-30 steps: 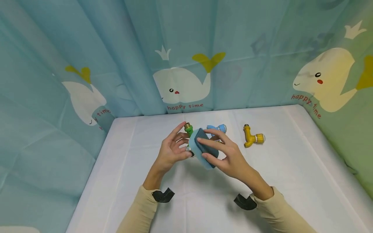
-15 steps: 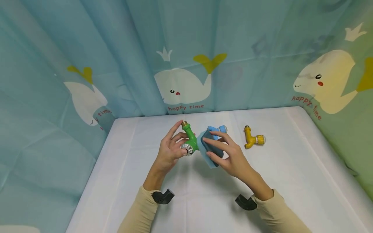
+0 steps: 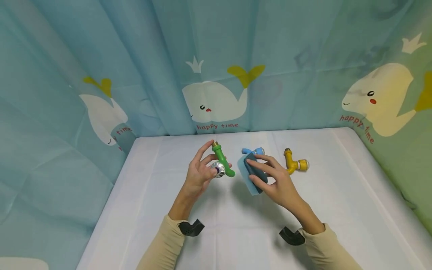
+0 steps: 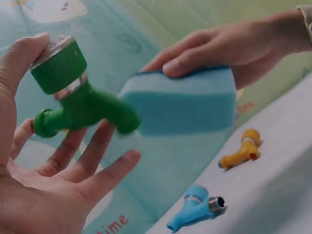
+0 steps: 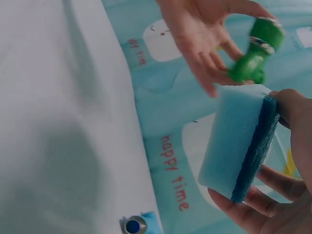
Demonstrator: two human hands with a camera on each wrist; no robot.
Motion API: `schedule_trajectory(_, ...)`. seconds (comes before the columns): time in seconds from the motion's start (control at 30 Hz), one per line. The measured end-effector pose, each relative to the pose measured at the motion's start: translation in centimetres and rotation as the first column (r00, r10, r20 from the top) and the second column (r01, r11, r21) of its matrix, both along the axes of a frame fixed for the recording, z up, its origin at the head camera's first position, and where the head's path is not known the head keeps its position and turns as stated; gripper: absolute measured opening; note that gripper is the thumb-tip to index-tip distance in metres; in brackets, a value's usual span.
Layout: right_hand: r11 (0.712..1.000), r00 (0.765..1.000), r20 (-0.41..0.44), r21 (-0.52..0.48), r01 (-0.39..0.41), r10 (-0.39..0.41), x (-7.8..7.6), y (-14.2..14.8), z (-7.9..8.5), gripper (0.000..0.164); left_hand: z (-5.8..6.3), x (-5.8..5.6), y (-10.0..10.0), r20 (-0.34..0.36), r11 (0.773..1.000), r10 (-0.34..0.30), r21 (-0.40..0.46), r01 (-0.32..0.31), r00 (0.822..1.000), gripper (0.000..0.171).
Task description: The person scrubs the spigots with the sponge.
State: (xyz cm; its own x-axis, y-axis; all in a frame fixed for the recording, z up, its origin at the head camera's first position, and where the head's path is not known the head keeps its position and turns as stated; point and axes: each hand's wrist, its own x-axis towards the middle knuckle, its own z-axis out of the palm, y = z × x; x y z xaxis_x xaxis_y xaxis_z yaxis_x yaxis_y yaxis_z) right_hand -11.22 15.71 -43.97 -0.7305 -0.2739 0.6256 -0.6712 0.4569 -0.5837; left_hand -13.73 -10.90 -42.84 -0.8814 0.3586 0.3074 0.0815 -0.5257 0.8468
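My left hand (image 3: 200, 171) holds a green faucet (image 3: 220, 155) above the table, thumb on the silver end of its knob and fingers behind the body. The brass threaded end points away from me. In the left wrist view the green faucet (image 4: 87, 107) shows its ribbed knob and spout. My right hand (image 3: 278, 180) pinches a blue sponge (image 3: 249, 176) with a darker scouring side, just right of the faucet. The right wrist view shows the sponge (image 5: 234, 139) between thumb and fingers. A gap separates sponge and faucet in the head view.
A light blue faucet (image 3: 259, 151) lies on the white table (image 3: 216, 240) behind the sponge, partly hidden. To its right is a yellow faucet (image 3: 293, 165). A blue curtain (image 3: 216, 45) printed with whales hangs around the back and sides.
The sponge has drawn away to the right from the green faucet, which it partly covered before. The left hand has turned the faucet, so its spout now points to the right.
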Motion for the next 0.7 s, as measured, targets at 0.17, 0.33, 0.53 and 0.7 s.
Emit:
schedule_trajectory(0.17, 1.000, 1.000, -0.001, -0.027, 0.006, -0.006, 0.0, 1.0, 0.2, 0.053, -0.4, 0.0, 0.5, 0.074, 0.999, -0.038, 0.022, 0.036, 0.997, 0.087)
schedule_trajectory(0.33, 1.000, 1.000, 0.010, -0.017, 0.022, -0.022, 0.2, 1.5, 0.1, 0.052, -1.2, -0.1, 0.8, 0.089, 0.999, -0.029, -0.023, 0.031, 0.996, 0.097)
schedule_trajectory(0.53, 1.000, 1.000, 0.005, -0.016, 0.022, -0.022, 0.2, 1.9, 0.0, 0.053, -1.8, -0.2, 0.6, 0.101, 0.998, -0.014, -0.055, 0.020, 0.995, 0.079)
schedule_trajectory(0.7, 0.999, 0.999, 0.010, -0.021, 0.032, -0.032, 0.3, 1.8, 0.3, 0.053, -2.1, -0.2, 0.6, 0.104, 0.991, 0.041, -0.130, -0.027, 0.994, 0.079)
